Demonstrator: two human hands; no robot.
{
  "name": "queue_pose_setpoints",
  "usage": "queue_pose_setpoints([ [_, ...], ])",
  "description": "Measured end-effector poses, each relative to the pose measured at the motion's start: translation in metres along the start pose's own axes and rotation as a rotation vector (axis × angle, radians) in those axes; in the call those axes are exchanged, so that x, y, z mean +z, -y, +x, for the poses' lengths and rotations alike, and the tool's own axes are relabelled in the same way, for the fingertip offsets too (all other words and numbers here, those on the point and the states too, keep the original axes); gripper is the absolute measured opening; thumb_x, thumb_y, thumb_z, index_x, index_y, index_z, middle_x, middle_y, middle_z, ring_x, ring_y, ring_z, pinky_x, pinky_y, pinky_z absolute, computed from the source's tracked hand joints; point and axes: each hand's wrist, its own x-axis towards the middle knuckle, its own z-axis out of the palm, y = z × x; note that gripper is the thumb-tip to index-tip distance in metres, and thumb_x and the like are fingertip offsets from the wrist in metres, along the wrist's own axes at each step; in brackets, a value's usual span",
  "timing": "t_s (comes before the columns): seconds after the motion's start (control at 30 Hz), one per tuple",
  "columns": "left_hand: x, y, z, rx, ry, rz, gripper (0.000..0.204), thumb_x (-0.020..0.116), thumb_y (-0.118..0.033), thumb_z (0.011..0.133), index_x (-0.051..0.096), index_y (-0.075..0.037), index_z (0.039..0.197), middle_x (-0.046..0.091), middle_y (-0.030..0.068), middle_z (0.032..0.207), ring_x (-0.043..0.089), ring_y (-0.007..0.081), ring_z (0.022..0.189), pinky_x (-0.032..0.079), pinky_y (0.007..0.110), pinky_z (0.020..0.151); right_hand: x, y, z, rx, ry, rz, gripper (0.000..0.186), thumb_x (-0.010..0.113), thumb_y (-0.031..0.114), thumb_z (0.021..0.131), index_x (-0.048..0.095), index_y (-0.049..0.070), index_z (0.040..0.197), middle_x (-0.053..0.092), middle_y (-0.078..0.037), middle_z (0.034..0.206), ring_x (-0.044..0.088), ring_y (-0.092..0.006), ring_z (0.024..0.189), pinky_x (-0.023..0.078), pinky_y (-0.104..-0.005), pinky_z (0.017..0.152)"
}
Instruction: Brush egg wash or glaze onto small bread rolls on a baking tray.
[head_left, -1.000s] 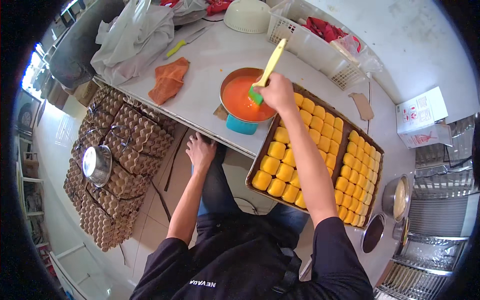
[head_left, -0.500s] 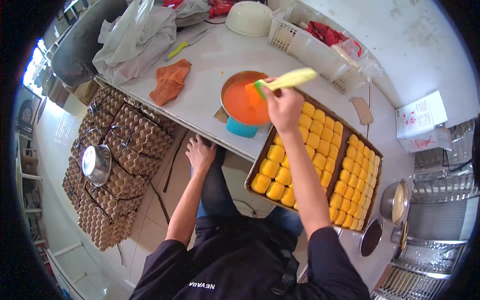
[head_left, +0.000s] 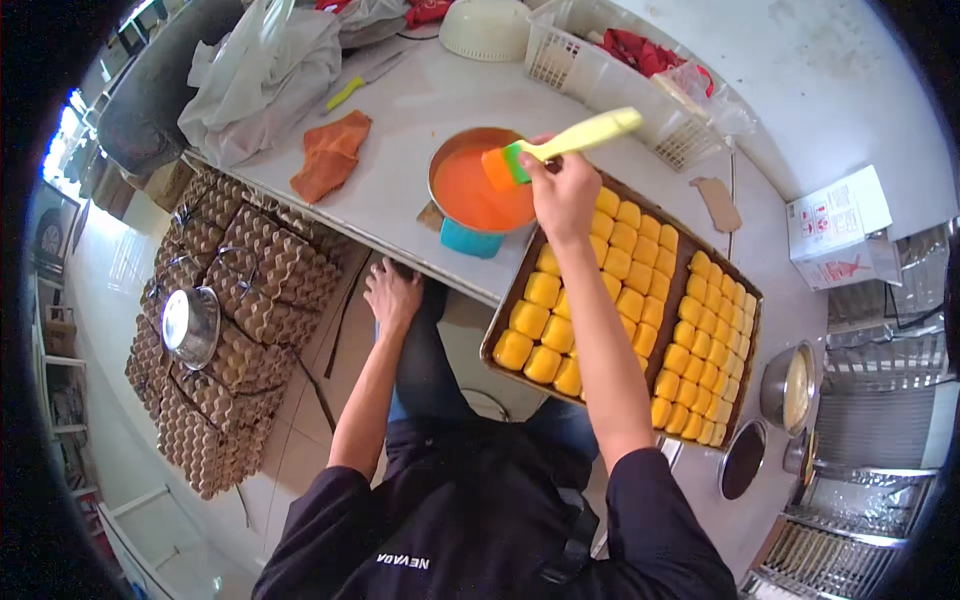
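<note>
A pastry brush [head_left: 590, 131] with a pale yellow handle and green neck is in my right hand [head_left: 564, 205], tilted sideways, its orange-looking head over orange liquid in a pot [head_left: 462, 197]. A turquoise block [head_left: 468, 240] is under the pot. Beside them a dark baking tray [head_left: 667, 337] holds several rows of glossy yellow rounded pieces [head_left: 543, 363] in two blocks, partly covered by my right arm. My left hand [head_left: 393, 292] rests on my leg just below the table edge, fingers apart, holding nothing.
An orange cloth [head_left: 326, 158], knife [head_left: 345, 94], plastic bags [head_left: 260, 85] and white crate [head_left: 550, 55] lie on the table [head_left: 400, 120]. Cardboard [head_left: 717, 205], a box [head_left: 840, 225] and bowls [head_left: 785, 390] are rightward. Stacked egg trays [head_left: 235, 420] with a steel bowl [head_left: 190, 328] stand left.
The brush has swung from nearly upright in the pot to a sideways tilt, its head lifted toward the pot's right side. My left hand stays on my leg; the view has shifted slightly.
</note>
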Motion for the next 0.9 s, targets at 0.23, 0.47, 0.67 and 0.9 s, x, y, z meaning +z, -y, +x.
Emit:
queue_pose_setpoints([
  [0.23,0.003,-0.004,0.007,0.018,-0.056,0.015,0.067,0.063,-0.042,0.077,0.042,-0.002,0.126,0.043,0.0222,0.131,0.043,0.0388,0.118,0.039,0.050,0.092,-0.003,-0.025,0.012,0.262,0.095,0.102,0.019,0.067,0.005,0.080,0.059,-0.004,0.095,0.065,-0.008,0.081,0.062,-0.0116,0.070,0.052,-0.0243,0.061],
  [0.47,0.004,0.000,0.010,0.010,-0.043,0.055,0.070,0.061,-0.046,0.079,0.039,-0.001,0.128,0.043,0.0234,0.129,0.044,0.0399,0.116,0.039,0.051,0.092,-0.004,-0.027,0.008,0.411,-0.021,0.334,0.023,0.065,0.002,0.081,0.056,-0.006,0.100,0.064,-0.010,0.083,0.062,-0.0121,0.069,0.058,-0.0259,0.055],
  [0.67,0.003,0.000,0.004,0.022,-0.041,0.066,0.072,0.063,-0.045,0.076,0.040,-0.001,0.128,0.042,0.0233,0.131,0.044,0.0383,0.117,0.039,0.050,0.092,-0.014,-0.032,0.006,0.535,-0.010,0.368,0.027,0.065,0.004,0.081,0.054,-0.004,0.105,0.064,-0.010,0.090,0.063,-0.0140,0.074,0.058,-0.0261,0.060],
  [0.9,0.014,0.004,0.010,0.072,-0.068,0.167,0.072,0.061,-0.052,0.078,0.041,0.000,0.123,0.048,0.0234,0.119,0.052,0.0403,0.107,0.047,0.051,0.082,-0.108,-0.065,-0.020,0.770,-0.148,1.055,0.033,0.065,0.011,0.084,0.053,0.000,0.112,0.062,-0.009,0.099,0.063,-0.0177,0.086,0.057,-0.0307,0.073],
])
